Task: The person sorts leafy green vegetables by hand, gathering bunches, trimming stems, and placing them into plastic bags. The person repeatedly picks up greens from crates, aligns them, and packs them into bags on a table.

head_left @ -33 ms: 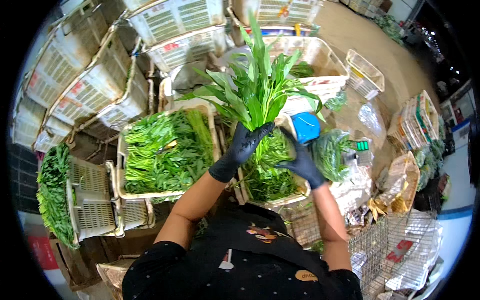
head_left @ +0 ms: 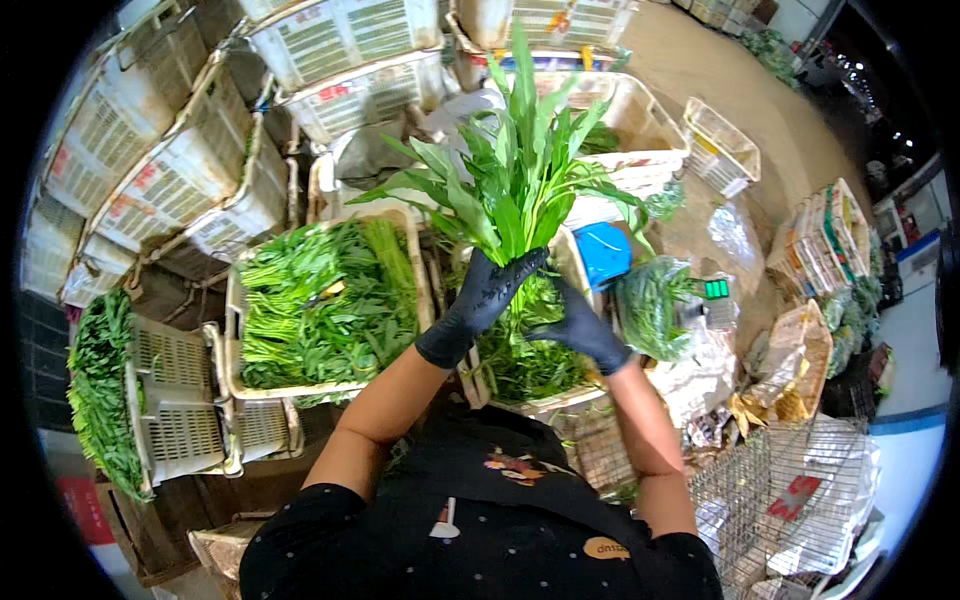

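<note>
My left hand (head_left: 492,300), in a black glove, is closed round a leafy green bunch (head_left: 515,180) with long pointed leaves, held upright. My right hand (head_left: 575,322), also black-gloved, is just right of the bunch's hanging stems, fingers apart and curved toward them; whether it touches them is unclear. Beneath both hands is a crate (head_left: 530,400) of loose greens (head_left: 525,365). To their left stands another crate (head_left: 235,340) packed with cut greens (head_left: 325,310).
Stacked pale crates (head_left: 150,140) rise at the left and back. At right are a blue plastic item (head_left: 600,250), bagged greens (head_left: 648,310), a wire cage (head_left: 760,500), crumpled sheeting (head_left: 700,380) and more crates (head_left: 820,240). A leaf-topped crate (head_left: 175,400) lies at lower left.
My right hand has moved slightly left, toward the stems under the bunch. My left hand still holds the bunch, and the whole view has shifted a little.
</note>
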`<state>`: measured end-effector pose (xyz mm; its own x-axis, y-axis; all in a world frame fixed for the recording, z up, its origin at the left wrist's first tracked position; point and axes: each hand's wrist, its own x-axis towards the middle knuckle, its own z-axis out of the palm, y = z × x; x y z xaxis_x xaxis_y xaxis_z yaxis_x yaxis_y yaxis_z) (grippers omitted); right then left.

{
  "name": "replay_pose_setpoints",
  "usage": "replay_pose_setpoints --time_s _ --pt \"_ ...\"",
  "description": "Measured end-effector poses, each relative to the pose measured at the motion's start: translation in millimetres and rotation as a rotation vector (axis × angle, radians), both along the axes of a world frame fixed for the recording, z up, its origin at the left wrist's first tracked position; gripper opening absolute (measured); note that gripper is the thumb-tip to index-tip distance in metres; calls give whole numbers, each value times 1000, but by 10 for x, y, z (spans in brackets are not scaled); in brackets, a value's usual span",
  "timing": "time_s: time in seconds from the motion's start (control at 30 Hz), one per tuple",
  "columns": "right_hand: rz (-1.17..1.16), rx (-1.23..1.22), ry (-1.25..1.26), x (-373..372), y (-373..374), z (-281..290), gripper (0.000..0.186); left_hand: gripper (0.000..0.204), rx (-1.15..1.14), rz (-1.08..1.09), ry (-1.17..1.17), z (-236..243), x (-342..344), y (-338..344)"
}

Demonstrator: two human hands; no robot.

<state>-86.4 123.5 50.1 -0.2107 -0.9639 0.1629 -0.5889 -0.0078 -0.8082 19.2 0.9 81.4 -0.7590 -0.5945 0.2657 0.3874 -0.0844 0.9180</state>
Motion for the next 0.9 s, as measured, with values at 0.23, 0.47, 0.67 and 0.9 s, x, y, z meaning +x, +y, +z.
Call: replay_pose_setpoints --time_s 0.23,0.47,0.67,0.9 --pt "-133 71 -209 205 101 -205 66 39 -222 -80 45 -129 -58 214" --pt "-172 -91 -1158 4 627 61 32 40 283 -518 34 -266 -6 -33" --pt "-43 -165 -1865 -326 915 -446 18 34 -672 -446 -229 -388 293 36" --pt "-257 154 -987 -180 992 -194 34 33 -1749 -124 73 -46 -363 661"
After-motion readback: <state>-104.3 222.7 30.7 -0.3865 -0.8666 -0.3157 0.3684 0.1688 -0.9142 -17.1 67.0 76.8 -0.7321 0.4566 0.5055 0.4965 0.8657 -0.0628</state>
